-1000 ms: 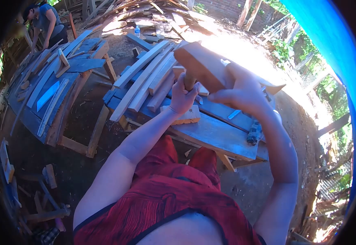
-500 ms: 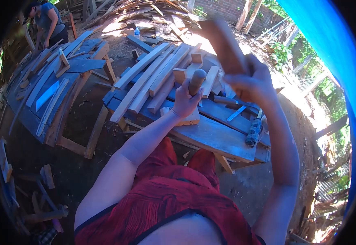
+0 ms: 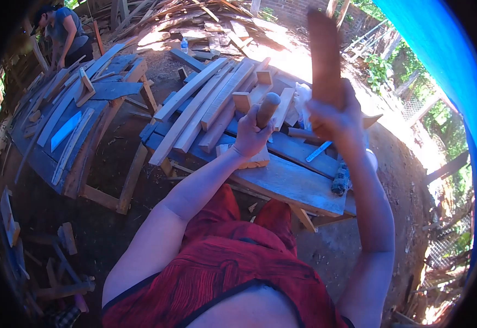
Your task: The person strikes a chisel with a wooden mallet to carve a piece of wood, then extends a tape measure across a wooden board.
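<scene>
My left hand [image 3: 250,135] grips a round wooden handle [image 3: 267,107], probably a chisel, held upright over the workbench [image 3: 290,183]. My right hand [image 3: 334,117] is raised high, gripping a wooden mallet [image 3: 325,57] that stands almost vertical and looks blurred from motion. Below my left hand a small pale wood block [image 3: 256,158] lies on the bench. Several long wooden slats [image 3: 195,104] are stacked on the bench's far left part.
A dark tool [image 3: 340,180] and a metal ruler [image 3: 318,151] lie on the bench's right side. A second bench [image 3: 63,126] with planks stands at left, where another person [image 3: 63,33] works. Scrap wood is piled behind; a blue tarp [image 3: 440,60] hangs at right.
The mallet has swung up from resting on the handle's top to a near-vertical raised position. My left hand and the handle have stayed in place.
</scene>
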The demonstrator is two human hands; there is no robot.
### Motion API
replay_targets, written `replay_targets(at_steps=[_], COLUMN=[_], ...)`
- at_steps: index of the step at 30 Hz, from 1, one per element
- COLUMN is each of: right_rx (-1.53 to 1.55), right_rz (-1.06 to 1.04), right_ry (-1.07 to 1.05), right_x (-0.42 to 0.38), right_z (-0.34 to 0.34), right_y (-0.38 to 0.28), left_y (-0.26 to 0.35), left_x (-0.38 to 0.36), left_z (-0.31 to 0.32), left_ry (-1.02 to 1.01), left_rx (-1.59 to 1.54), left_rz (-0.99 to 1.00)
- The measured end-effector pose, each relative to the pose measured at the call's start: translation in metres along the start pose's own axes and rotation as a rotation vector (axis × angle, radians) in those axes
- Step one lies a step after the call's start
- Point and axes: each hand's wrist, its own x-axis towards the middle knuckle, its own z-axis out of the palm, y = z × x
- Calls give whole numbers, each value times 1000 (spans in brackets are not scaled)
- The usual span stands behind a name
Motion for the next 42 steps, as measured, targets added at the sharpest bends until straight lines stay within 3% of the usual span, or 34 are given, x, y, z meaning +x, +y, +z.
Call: replay_targets(at_steps=[2, 3, 5, 6, 7, 9, 12, 14, 18, 19, 21, 23, 26, 33, 35, 42], right_rx=[-586, -583, -369, -318, -316, 270, 71, -202, -262, -103, 59, 357, 456, 389, 398, 451], right_rz=[-100, -100, -125, 39, 43, 51, 197, 301, 367, 346, 336, 485, 533, 532, 509, 541], right_ry=[-64, -57, -53, -144, -148, -62, 59, -30, -67, -1, 68, 8, -4, -48, -40, -65], right_x=[-6, -6, -5, -6, -9, -20, -41, -54, -84, -88, -92, -87, -83, -82, -82, -82], right_z=[6, 5, 2, -4, 0, 13, 40, 56, 81, 87, 91, 89, 86, 80, 80, 78], right_y=[27, 38, 47, 38, 42, 60, 117, 191, 233, 251, 260, 267, 268, 272, 273, 272], left_y=[-4, -1, 6, 10, 13, 17, 10, -11, -6, -7, -9, -9, -7, -1, -2, 2], left_x=[0, 0, 1, 1, 0, 1, 10, 14, 13, 13, 13, 14, 13, 19, 22, 29], left_z=[1, 1, 3, 2, 0, -4, -12, -23, -30, -31, -30, -26, -20, -20, -26, -25], left_ry=[-1, -7, 12, 13, 10, 8, 122, 186, 240, 239, 232, 263, 247, 201, 32, -237], left_rx=[-4, -4, -64, -64, -75, -85, -216, -114, -203, -221, -239, -188, -213, -308, -370, -442], left_rz=[68, 71, 96, 92, 22, -46, -84, -179, -153, -176, -210, -151, -91, -206, -334, -370])
